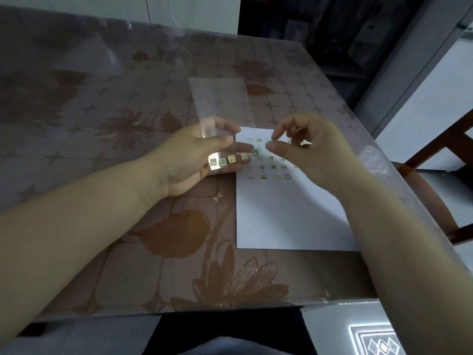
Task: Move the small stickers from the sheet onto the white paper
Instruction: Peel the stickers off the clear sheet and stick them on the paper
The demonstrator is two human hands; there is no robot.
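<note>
My left hand holds a clear sticker sheet upright above the table, thumb on its front and fingers behind it. A row of small green and gold stickers runs along the sheet's lower edge. The white paper lies flat to the right and carries several small green stickers in rows on its upper half. My right hand hovers over those rows, thumb and forefinger curled close together by the sheet's right edge. A tilted green sticker sits just left of the thumb tip; blur hides whether the fingers hold it.
The table has a brown flower-patterned cloth under a clear cover. Its right edge runs close to the paper. A wooden chair stands beyond that edge. My lap shows below the near edge.
</note>
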